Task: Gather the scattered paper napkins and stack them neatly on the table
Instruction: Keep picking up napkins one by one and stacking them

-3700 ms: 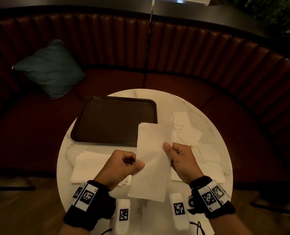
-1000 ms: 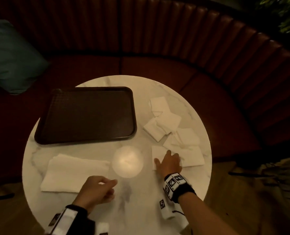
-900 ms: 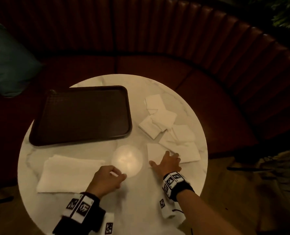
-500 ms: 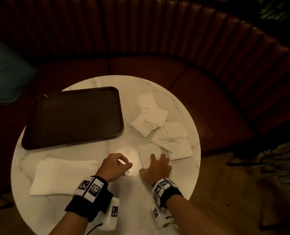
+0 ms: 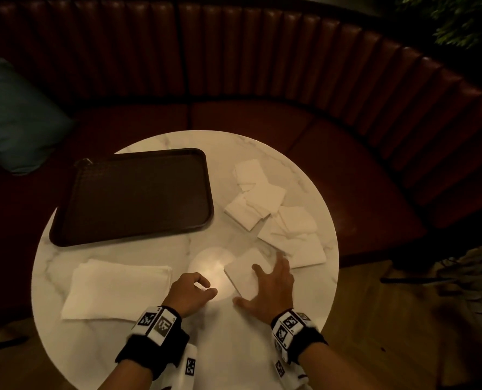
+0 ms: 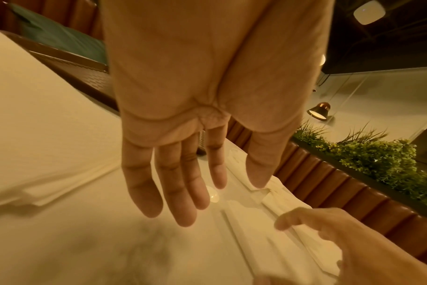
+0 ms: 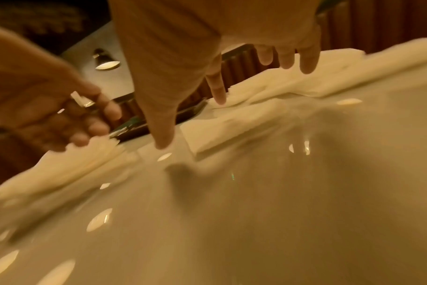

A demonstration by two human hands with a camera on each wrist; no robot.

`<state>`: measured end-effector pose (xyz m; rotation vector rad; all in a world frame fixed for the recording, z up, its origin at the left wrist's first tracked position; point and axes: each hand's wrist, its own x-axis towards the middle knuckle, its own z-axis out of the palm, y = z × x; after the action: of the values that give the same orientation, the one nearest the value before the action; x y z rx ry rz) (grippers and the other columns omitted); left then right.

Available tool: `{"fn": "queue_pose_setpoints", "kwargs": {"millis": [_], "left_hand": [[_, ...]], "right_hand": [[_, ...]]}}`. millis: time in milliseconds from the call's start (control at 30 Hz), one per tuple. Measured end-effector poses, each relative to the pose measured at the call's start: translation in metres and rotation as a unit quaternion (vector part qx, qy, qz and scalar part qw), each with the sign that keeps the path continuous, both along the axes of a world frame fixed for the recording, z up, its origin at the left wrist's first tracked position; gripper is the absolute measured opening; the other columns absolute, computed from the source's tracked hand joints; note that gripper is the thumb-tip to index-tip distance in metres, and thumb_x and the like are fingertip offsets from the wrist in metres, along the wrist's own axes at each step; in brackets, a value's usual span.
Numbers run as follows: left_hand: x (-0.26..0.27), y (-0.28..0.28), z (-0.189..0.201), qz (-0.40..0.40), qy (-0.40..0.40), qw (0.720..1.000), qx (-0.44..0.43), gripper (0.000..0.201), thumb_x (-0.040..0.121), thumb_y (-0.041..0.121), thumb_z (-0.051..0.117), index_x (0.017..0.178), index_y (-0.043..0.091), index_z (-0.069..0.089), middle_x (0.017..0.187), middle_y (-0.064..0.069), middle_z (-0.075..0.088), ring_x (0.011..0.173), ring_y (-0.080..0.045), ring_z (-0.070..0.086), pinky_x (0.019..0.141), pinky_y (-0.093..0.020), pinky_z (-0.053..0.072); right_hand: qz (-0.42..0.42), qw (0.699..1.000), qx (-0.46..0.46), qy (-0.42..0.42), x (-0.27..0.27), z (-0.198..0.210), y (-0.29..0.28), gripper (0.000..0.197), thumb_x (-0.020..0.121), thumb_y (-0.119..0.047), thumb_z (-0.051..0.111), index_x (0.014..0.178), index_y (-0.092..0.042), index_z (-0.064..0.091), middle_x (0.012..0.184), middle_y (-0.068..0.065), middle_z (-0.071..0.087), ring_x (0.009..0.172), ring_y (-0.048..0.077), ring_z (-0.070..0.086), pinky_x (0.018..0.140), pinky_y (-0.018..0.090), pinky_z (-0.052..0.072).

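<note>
On the round marble table [image 5: 155, 358] a stack of unfolded white napkins [image 5: 116, 291] lies at the front left. Several small folded napkins [image 5: 273, 209] lie scattered and overlapping at the right. One folded napkin [image 5: 242, 273] sits apart from them near the middle. My right hand [image 5: 272, 280] rests flat on its right part, fingers spread and straight. In the right wrist view that napkin [image 7: 232, 133] lies under the fingertips [image 7: 218, 96]. My left hand [image 5: 190, 291] hovers just left of it, loosely curled and holding nothing; in the left wrist view its fingers [image 6: 183, 192] hang relaxed above the table.
An empty dark brown tray [image 5: 132, 195] takes up the table's back left. A bright lamp reflection [image 5: 211, 266] glares on the marble between the hands. A curved red leather bench [image 5: 262, 122] wraps round the far side, with a teal cushion [image 5: 14, 116] at the left.
My right hand has slid one folded napkin away from the scattered pile toward the middle of the table. My left hand has moved right, close beside it.
</note>
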<state>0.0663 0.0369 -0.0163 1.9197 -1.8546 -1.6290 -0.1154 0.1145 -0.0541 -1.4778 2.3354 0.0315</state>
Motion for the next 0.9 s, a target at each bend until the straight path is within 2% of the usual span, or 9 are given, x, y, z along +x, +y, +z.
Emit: {"fn": "queue_pose_setpoints", "kwargs": {"millis": [133, 233, 267, 333, 400, 567, 667, 833, 900], "left_hand": [[0.005, 0.001, 0.002, 0.003, -0.007, 1.000, -0.010, 0.019, 0.074, 0.030, 0.072, 0.085, 0.017, 0.065, 0.080, -0.004, 0.070, 0.078, -0.019, 0.068, 0.083, -0.035, 0.055], [0.008, 0.000, 0.009, -0.001, -0.009, 0.999, -0.046, 0.020, 0.076, 0.028, 0.071, 0.090, 0.016, 0.064, 0.076, 0.002, 0.065, 0.078, -0.017, 0.064, 0.076, -0.027, 0.050], [0.011, 0.000, 0.013, -0.006, -0.006, 0.997, -0.071, 0.021, 0.076, 0.028, 0.071, 0.093, 0.016, 0.063, 0.078, 0.003, 0.064, 0.081, -0.018, 0.062, 0.073, -0.025, 0.047], [0.011, -0.003, 0.021, -0.005, 0.030, 0.992, -0.126, 0.031, 0.075, 0.030, 0.075, 0.100, 0.021, 0.060, 0.092, 0.002, 0.061, 0.092, -0.017, 0.059, 0.078, -0.024, 0.043], [0.017, -0.011, 0.029, 0.023, 0.082, 0.984, -0.156, 0.045, 0.071, 0.037, 0.078, 0.110, 0.026, 0.057, 0.110, 0.002, 0.057, 0.104, -0.015, 0.053, 0.086, -0.026, 0.042], [0.030, -0.032, 0.061, 0.114, 0.217, 0.970, -0.008, 0.063, 0.066, 0.072, 0.054, 0.118, 0.036, 0.051, 0.135, -0.005, 0.051, 0.118, -0.020, 0.050, 0.098, -0.041, 0.040], [0.037, -0.032, 0.073, 0.112, 0.318, 0.932, 0.132, 0.070, 0.068, 0.078, 0.043, 0.127, 0.041, 0.046, 0.134, 0.002, 0.053, 0.118, -0.022, 0.053, 0.099, -0.048, 0.041], [0.043, -0.023, 0.105, 0.066, 0.521, 0.840, 0.140, 0.080, 0.048, 0.073, 0.071, 0.113, 0.028, 0.068, 0.119, -0.006, 0.068, 0.109, -0.022, 0.065, 0.080, -0.031, 0.056], [0.047, -0.022, 0.113, 0.054, 0.528, 0.842, 0.097, 0.085, 0.035, 0.062, 0.084, 0.109, 0.022, 0.068, 0.107, -0.004, 0.073, 0.097, -0.020, 0.070, 0.071, -0.027, 0.057]], "right_hand": [[0.061, 0.997, 0.036, 0.019, 0.017, -0.004, -0.001, 0.037, 0.071, -0.030, 0.072, 0.103, -0.016, 0.062, 0.122, 0.016, 0.052, 0.113, 0.039, 0.052, 0.078, 0.048, 0.050], [0.060, 0.993, 0.078, -0.067, 0.017, -0.007, 0.002, 0.037, 0.036, -0.023, 0.087, 0.065, -0.020, 0.065, 0.082, 0.007, 0.063, 0.071, 0.027, 0.066, 0.039, 0.033, 0.049], [0.090, 0.993, 0.045, -0.059, 0.017, -0.008, 0.003, 0.034, 0.040, -0.023, 0.085, 0.068, -0.018, 0.066, 0.087, 0.008, 0.065, 0.073, 0.028, 0.067, 0.042, 0.034, 0.052], [0.177, 0.981, -0.048, -0.069, 0.017, 0.010, 0.003, 0.023, 0.070, -0.023, 0.068, 0.090, -0.011, 0.066, 0.117, 0.016, 0.059, 0.094, 0.034, 0.064, 0.066, 0.039, 0.057], [0.215, 0.964, -0.114, -0.109, 0.019, 0.030, -0.001, 0.027, 0.083, -0.030, 0.049, 0.098, -0.012, 0.062, 0.128, 0.017, 0.054, 0.097, 0.032, 0.063, 0.076, 0.032, 0.055], [0.142, 0.902, -0.271, -0.304, 0.029, 0.101, -0.026, 0.015, 0.083, -0.025, 0.049, 0.088, -0.020, 0.063, 0.107, 0.003, 0.060, 0.086, 0.016, 0.061, 0.072, 0.022, 0.049], [0.072, 0.845, -0.326, -0.417, 0.038, 0.133, -0.036, 0.009, 0.085, -0.021, 0.055, 0.085, -0.022, 0.064, 0.087, -0.002, 0.067, 0.077, 0.020, 0.063, 0.065, 0.032, 0.052], [0.009, 0.785, -0.323, -0.529, 0.051, 0.154, -0.047, 0.024, 0.093, 0.004, 0.050, 0.100, -0.014, 0.063, 0.074, -0.025, 0.066, 0.076, -0.004, 0.062, 0.072, 0.015, 0.049], [-0.012, 0.783, -0.312, -0.539, 0.052, 0.151, -0.048, 0.024, 0.094, 0.001, 0.050, 0.109, -0.013, 0.062, 0.078, -0.022, 0.068, 0.078, -0.003, 0.062, 0.071, 0.016, 0.050]]}}
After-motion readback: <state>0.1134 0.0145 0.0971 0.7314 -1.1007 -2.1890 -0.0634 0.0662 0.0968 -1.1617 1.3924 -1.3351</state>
